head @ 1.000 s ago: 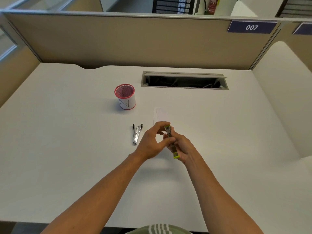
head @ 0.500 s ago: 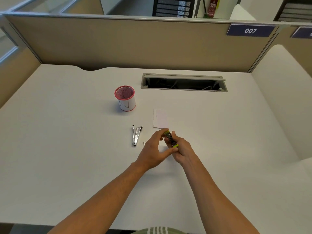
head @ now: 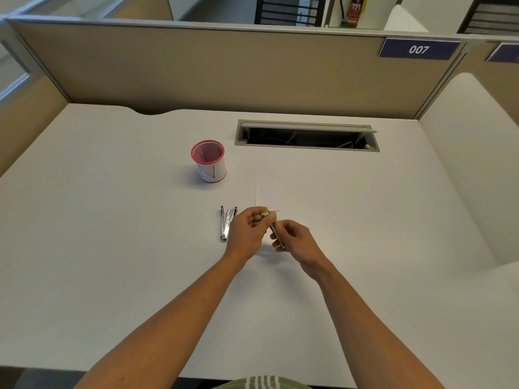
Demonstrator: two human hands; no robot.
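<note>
Right hand (head: 297, 240) curled round near end of lime-green mini stapler (head: 274, 229), left hand (head: 247, 231) pinching far end; long axis pointing away, tilted left.

Left hand (head: 247, 231), right hand (head: 297, 240): bare. Forearms (head: 179, 318) bare from wrist to frame edge, sleeves out of view. Shirt (head: 261, 383) at 6 o'clock edge: olive-green fabric, pale stripes, small patch showing.

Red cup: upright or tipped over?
Upright. The cup stands on its base on the desk, its round mouth facing up.
</note>
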